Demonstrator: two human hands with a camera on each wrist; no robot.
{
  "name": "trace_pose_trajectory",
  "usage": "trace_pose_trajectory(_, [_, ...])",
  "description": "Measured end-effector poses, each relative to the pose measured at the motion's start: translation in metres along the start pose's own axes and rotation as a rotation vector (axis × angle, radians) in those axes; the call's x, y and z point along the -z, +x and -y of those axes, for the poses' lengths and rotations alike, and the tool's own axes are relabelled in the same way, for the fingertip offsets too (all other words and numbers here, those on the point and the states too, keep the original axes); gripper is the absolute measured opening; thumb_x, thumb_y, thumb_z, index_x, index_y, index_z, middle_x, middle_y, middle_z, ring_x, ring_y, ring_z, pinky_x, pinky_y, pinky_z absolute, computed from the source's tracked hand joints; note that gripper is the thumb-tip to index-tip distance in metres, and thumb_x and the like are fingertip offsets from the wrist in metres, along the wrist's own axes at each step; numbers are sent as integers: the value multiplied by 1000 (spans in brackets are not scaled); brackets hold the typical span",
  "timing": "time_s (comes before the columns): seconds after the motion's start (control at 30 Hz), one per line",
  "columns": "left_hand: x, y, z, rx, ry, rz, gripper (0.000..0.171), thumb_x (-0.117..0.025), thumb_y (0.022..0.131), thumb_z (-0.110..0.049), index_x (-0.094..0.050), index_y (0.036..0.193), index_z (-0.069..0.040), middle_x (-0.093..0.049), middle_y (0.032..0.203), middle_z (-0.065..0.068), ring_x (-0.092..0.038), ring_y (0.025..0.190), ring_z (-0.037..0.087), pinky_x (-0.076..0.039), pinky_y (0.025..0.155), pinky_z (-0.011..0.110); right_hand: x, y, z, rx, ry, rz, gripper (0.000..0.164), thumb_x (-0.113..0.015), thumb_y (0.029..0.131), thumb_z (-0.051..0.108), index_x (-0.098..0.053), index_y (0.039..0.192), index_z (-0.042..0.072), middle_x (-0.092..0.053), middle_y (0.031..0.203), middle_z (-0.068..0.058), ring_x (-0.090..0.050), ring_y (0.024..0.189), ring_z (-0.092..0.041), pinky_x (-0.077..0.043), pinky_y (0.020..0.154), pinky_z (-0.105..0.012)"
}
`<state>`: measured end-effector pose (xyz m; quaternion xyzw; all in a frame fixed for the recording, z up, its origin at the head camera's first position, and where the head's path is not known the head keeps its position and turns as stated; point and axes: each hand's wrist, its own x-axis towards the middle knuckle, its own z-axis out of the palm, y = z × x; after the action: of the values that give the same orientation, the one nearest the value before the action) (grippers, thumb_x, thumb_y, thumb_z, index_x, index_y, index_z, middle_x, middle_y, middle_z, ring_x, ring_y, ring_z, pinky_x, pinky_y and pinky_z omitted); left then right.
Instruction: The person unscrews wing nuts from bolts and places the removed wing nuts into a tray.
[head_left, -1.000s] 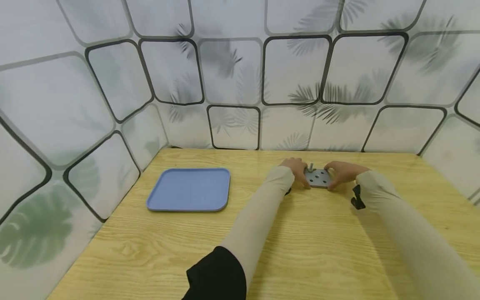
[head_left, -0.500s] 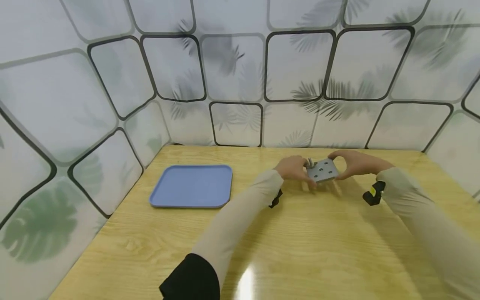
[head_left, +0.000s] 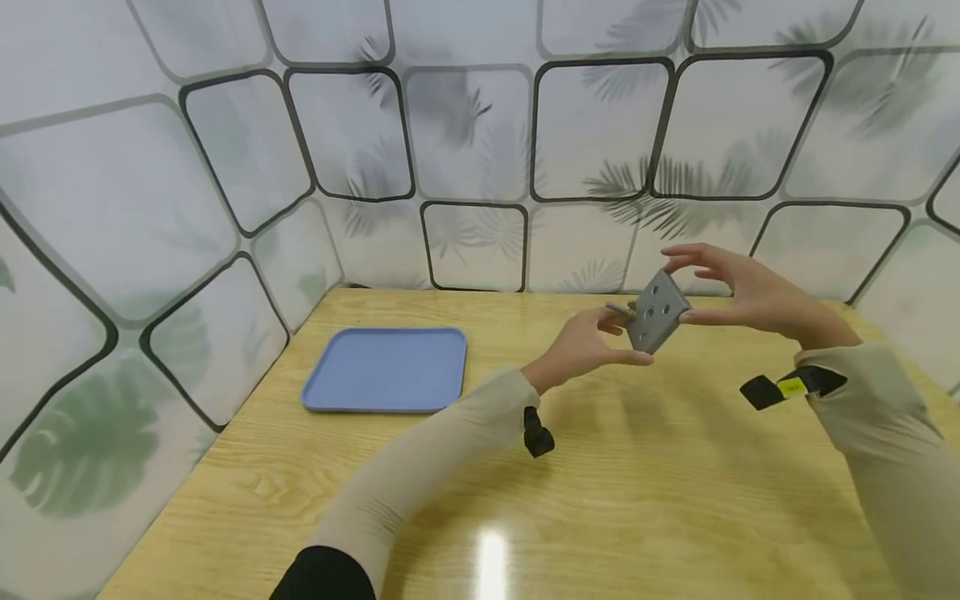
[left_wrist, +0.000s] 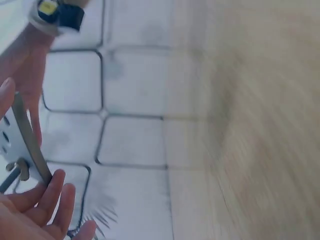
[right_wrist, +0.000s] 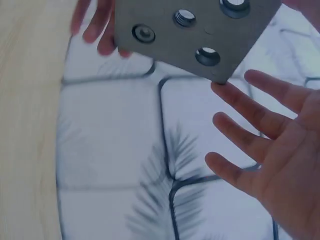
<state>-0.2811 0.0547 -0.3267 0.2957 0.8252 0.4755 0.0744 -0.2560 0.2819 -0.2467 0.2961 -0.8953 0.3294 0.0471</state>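
Note:
A grey metal plate (head_left: pixel 658 312) with several round holes is held tilted above the table. A bolt (head_left: pixel 619 310) sticks out of its far face, and the left wrist view shows a wing nut (left_wrist: pixel 21 168) on it. My left hand (head_left: pixel 573 350) grips the lower left edge, thumb below. At the opposite edge my right hand (head_left: pixel 761 292) holds the plate between thumb and fingertips. In the right wrist view one fingertip touches the plate's corner (right_wrist: pixel 220 77), while other fingers are spread away from it.
A blue rectangular tray (head_left: pixel 386 371) lies on the wooden table (head_left: pixel 600 500), left of my hands. Patterned fabric walls (head_left: pixel 472 142) rise behind the table and on its left side. Dark straps with small devices sit at both wrists.
Both hands have lifted the plate from the table, raising it and tilting it steeply. The right hand is now higher than the left. The tray has stayed in place.

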Motion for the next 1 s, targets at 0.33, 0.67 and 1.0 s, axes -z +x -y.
trace_pose_trajectory(0.33, [0,-42,-15,-14,-382,-11,54,-68,84,-12,-49,135,-13,-55,131,3,-55,111,8,-42,102,32,-34,-10,42,195,263,-116,63,-59,84,-9,-38,141,3,-48,134,5,-53,114,2,-44,89,-10])
trace_pose_trajectory(0.67, [2,-64,-18,-61,-386,-76,61,-72,81,-11,-46,136,-10,-49,138,5,-54,119,21,-42,102,28,-64,-17,59,276,475,-83,74,-57,84,-14,-25,148,6,-31,151,2,-45,127,-5,-50,87,-17])
trace_pose_trajectory(1.0, [3,-76,-24,-82,-277,-103,72,-77,76,-11,-39,138,-14,-43,138,4,-51,122,23,-38,106,35,-78,-20,71,368,633,-85,75,-59,82,-15,-26,147,1,-26,154,-7,-42,132,-15,-53,87,-27])
